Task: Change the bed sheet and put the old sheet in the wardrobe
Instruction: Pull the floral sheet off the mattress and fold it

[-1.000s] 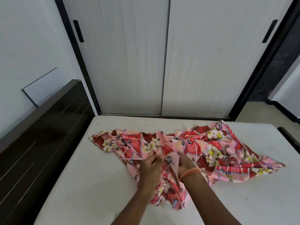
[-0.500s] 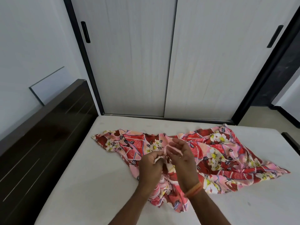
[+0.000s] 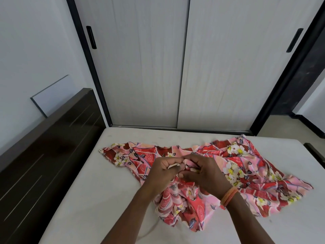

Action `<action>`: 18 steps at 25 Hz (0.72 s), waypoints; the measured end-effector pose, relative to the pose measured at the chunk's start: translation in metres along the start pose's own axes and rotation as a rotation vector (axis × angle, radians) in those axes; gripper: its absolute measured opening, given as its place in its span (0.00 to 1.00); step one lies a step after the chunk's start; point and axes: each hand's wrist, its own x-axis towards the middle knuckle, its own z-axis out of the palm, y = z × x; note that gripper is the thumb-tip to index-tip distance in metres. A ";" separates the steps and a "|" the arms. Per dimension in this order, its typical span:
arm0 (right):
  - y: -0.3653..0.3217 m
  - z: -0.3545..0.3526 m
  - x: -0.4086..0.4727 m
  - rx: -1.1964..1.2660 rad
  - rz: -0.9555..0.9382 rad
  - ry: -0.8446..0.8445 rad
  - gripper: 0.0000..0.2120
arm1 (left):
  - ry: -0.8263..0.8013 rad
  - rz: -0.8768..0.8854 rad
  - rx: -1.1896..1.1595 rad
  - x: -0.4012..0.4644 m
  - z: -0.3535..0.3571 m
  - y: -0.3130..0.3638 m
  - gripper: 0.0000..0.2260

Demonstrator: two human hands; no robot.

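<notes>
- The floral sheet (image 3: 237, 173) lay crumpled on the bare mattress (image 3: 88, 199), not yet spread.
- The left hand (image 3: 163, 170) and right hand (image 3: 205, 175), together, pinched its near edge.
- The wardrobe (image 3: 175, 67) beyond stood closed; spreading seemingly remained.

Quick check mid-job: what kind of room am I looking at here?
Most likely a bedroom: a bare mattress against a dark headboard, with a closed sliding-door wardrobe beyond it. A floral sheet lies bunched on the mattress.
</notes>
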 end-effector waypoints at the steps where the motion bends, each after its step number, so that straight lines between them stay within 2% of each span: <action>1: 0.001 0.001 0.002 -0.010 0.058 0.020 0.09 | 0.030 -0.005 -0.001 0.001 0.001 0.000 0.08; 3: 0.005 0.003 0.004 0.054 0.213 0.098 0.14 | 0.167 -0.081 0.018 0.003 0.004 -0.003 0.05; 4: 0.005 0.004 0.001 0.267 0.326 0.140 0.16 | 0.259 -0.186 -0.049 0.005 0.003 -0.005 0.07; 6: -0.001 0.013 -0.004 0.952 0.550 0.146 0.16 | 0.375 -0.463 -0.404 0.008 -0.001 -0.010 0.13; 7: -0.008 0.021 -0.007 1.204 0.610 0.117 0.14 | 0.390 -0.542 -0.568 0.007 -0.002 -0.010 0.14; 8: -0.013 0.032 -0.009 1.331 0.656 0.101 0.13 | 0.390 -0.575 -0.642 0.005 0.000 -0.008 0.13; 10: -0.022 0.056 -0.011 1.415 0.725 0.125 0.13 | 0.397 -0.558 -0.637 0.000 0.007 -0.006 0.12; 13: -0.027 0.069 -0.008 1.334 0.716 0.237 0.14 | 0.460 -0.478 -0.545 -0.008 0.012 -0.006 0.12; 18: -0.024 0.067 -0.011 1.133 0.702 0.289 0.16 | 0.331 -0.353 -0.460 -0.025 -0.001 -0.006 0.07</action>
